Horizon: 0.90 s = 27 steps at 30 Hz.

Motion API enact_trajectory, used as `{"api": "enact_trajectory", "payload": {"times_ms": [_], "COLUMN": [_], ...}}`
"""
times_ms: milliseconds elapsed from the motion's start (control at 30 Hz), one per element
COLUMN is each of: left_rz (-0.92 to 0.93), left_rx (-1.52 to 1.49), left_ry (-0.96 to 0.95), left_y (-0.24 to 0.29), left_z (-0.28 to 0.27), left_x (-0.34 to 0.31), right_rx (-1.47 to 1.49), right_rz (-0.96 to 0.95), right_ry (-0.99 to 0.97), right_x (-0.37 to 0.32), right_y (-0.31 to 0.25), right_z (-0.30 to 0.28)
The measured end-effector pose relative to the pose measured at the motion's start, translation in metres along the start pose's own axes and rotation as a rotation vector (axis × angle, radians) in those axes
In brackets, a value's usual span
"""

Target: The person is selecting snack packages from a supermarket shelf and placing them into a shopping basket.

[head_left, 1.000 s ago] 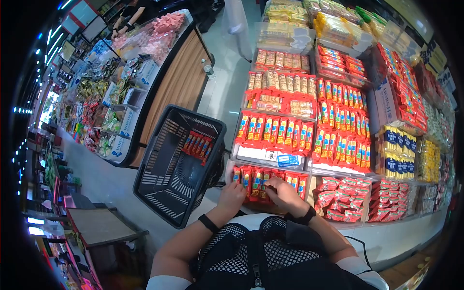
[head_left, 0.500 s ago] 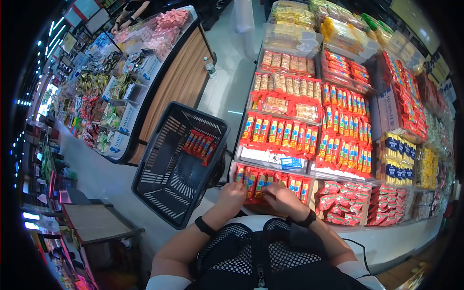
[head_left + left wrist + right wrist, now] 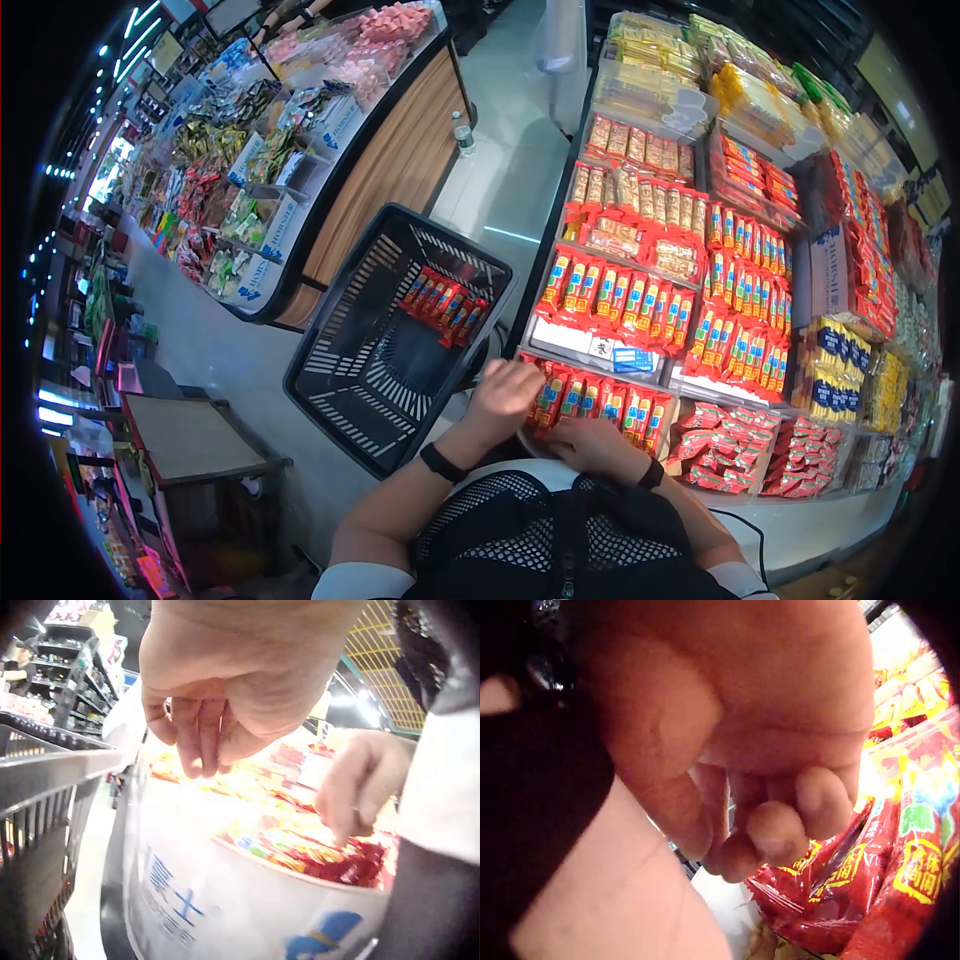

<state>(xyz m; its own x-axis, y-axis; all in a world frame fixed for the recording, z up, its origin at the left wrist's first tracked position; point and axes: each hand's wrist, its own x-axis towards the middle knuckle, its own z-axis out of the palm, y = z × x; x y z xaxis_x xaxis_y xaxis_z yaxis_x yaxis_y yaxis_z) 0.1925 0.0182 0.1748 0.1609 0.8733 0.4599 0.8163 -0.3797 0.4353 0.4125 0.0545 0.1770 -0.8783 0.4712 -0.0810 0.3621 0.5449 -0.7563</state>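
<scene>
Aisle floor (image 3: 230, 350) lies open left of the basket (image 3: 345, 300) beside the near bin (image 3: 225, 900). The left hand (image 3: 505, 390) hangs relaxed, empty, above red packets (image 3: 610, 400). Whether the right hand (image 3: 600, 445) grasps anything cannot be told.

Left hand (image 3: 505, 392) lies over the red snack packets (image 3: 610, 405) in the nearest shelf row. Right hand (image 3: 595, 445) sits at its 4 o'clock, at the packets' near edge. Black basket (image 3: 340, 335), at the hands' 10 o'clock, contains red bars (image 3: 445, 305).
</scene>
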Motion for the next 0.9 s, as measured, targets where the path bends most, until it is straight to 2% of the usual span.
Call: {"api": "enact_trajectory", "payload": {"times_ms": [67,133,200,233,300,333,400,433,500,533,600,633,667,733,900], "left_rz": [-0.099,-0.207,-0.408,-0.415,-0.772,-0.778,-1.111,-1.115,-1.259,-1.258,-1.578,-1.593,-1.596,-1.607,-1.599], "left_rx": [-0.012,0.025,0.067,0.068,0.050,0.048,0.004,0.001,-0.089,-0.094,-0.442,-0.488,-0.496,-0.589,-0.532], "left_ry": [0.130,0.282,0.292,0.295,0.179,0.180,-0.134,-0.137,-0.423,-0.428,-0.445,-0.361,-0.366,-0.199,-0.062], "left_y": [-0.023,-0.053,-0.108,-0.133,-0.178,-0.197,-0.226,-0.239,-0.253,-0.256,-0.258,-0.257,-0.257,-0.257,-0.281], "left_z": [-0.018,-0.030,-0.025,-0.022,-0.013,-0.005,0.016,0.027,0.042,0.047,0.058,0.065,0.071,0.081,0.114], "left_x": [0.018,0.030,0.021,0.013,-0.005,-0.018,-0.047,-0.062,-0.084,-0.087,-0.092,-0.094,-0.094,-0.094,-0.107], "right_rx": [-0.012,-0.061,-0.194,-0.196,-0.211,-0.212,-0.115,-0.065,0.001,0.064,0.063,0.075,0.087,0.070,0.041], "right_rz": [0.071,0.106,0.250,0.248,0.314,0.314,0.260,0.286,0.318,0.346,0.389,0.406,0.421,0.420,0.382], "right_ry": [-0.202,-0.268,-0.387,-0.393,-0.462,-0.468,-0.357,-0.312,-0.255,-0.194,-0.186,-0.169,-0.154,-0.149,-0.104], "right_x": [0.000,0.007,0.017,0.021,0.025,0.024,0.021,0.024,0.029,0.032,0.038,0.040,0.041,0.045,0.052], "right_y": [0.004,0.009,-0.002,-0.002,-0.001,0.001,0.007,-0.001,-0.010,-0.013,-0.013,-0.013,-0.013,-0.014,-0.008], "right_z": [0.009,0.014,0.001,0.001,0.004,0.005,0.005,-0.006,-0.020,-0.026,-0.029,-0.029,-0.028,-0.026,-0.020]}}
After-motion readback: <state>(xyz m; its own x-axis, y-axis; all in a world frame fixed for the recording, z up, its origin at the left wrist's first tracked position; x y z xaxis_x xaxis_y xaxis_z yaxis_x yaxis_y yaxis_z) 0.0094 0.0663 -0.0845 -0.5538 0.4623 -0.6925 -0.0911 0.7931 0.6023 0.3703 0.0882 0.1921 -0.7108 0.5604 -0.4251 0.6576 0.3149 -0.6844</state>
